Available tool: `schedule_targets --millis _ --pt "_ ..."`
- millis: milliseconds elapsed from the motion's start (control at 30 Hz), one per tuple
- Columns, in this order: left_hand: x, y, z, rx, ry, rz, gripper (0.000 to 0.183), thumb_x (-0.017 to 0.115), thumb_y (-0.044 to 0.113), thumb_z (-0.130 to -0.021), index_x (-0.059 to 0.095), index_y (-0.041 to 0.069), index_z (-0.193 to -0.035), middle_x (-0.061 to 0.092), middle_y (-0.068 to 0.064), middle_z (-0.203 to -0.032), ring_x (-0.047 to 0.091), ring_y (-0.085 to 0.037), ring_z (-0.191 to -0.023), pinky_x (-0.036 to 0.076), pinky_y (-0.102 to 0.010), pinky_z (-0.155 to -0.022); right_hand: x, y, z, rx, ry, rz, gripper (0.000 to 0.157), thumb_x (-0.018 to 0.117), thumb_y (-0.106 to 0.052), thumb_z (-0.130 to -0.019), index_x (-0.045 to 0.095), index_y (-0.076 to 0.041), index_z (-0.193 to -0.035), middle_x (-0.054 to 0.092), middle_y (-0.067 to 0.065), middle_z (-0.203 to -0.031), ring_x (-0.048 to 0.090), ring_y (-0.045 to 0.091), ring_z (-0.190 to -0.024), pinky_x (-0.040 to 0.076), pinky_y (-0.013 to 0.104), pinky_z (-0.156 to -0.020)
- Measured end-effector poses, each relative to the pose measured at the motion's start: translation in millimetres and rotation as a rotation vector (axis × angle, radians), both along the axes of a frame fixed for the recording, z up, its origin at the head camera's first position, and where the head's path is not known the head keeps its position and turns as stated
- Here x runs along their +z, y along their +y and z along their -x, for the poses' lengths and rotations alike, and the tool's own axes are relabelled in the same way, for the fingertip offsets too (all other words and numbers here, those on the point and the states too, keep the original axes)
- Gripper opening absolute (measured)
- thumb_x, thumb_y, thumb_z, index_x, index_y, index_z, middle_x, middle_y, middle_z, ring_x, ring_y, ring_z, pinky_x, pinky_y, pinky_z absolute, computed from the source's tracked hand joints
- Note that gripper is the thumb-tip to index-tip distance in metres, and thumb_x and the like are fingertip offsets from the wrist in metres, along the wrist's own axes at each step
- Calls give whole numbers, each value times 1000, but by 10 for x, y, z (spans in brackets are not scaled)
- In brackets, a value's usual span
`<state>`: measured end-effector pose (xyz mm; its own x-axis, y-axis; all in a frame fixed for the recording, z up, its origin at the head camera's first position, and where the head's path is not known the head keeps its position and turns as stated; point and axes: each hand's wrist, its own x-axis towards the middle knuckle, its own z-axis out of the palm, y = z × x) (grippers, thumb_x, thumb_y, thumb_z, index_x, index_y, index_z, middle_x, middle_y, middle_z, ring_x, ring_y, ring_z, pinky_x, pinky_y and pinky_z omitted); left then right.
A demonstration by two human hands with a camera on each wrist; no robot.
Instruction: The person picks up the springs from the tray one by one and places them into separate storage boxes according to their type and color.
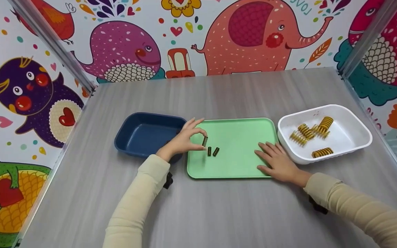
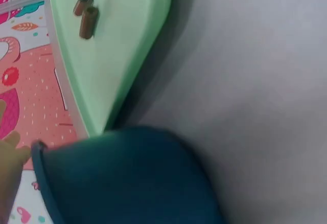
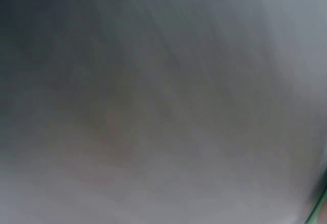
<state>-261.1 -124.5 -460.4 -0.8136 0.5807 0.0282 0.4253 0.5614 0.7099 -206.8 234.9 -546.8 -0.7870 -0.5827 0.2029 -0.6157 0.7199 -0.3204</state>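
Observation:
Between the thumb and index finger of my left hand [image 1: 184,140] a small dark coil spring [image 1: 205,141] is pinched, held over the left part of the green tray [image 1: 240,137]. Just below it, two more small springs lie on the tray, an upright-looking one [image 1: 209,151] and a slanted one [image 1: 216,151]. The left wrist view shows this pair, one spring [image 2: 89,22] in front of the other [image 2: 83,3]. My right hand [image 1: 278,163] rests with spread fingers on the tray's right edge, holding nothing.
A blue bin [image 1: 133,119] stands left of the tray, partly behind my left hand and wrist. To the right, a white bin [image 1: 352,137] holds several larger yellow springs [image 1: 322,152]. Patterned panels [image 1: 184,41] border the grey table [image 1: 219,213] at back and sides.

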Motion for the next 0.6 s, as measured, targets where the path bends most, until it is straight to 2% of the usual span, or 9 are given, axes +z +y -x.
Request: schedule_targets --millis 233,467,600 --pt "88 -151 40 46 21 -27 28 75 23 -76 62 15 -100 20 -6 -152 -2 -31 -140 13 -59 -106 2 -2 -2 3 7 8 54 59 -34 -86 50 -7 -131 38 19 -141 30 42 -129 12 57 -104" --pt "104 -327 76 78 43 -55 31 74 22 -77 62 11 -103 20 -11 -151 -1 -31 -140 11 -60 -106 0 1 -5 7 -13 13 55 59 -34 -86 48 -7 -133 36 19 -142 28 41 -131 11 57 -104" --pt "98 -424 96 118 29 -77 33 74 20 -77 62 8 -105 21 -12 -151 -1 -33 -140 9 -61 -106 4 2 -7 8 -15 14 55 59 -34 -86 48 -7 -133 36 19 -142 28 41 -131 11 57 -104"
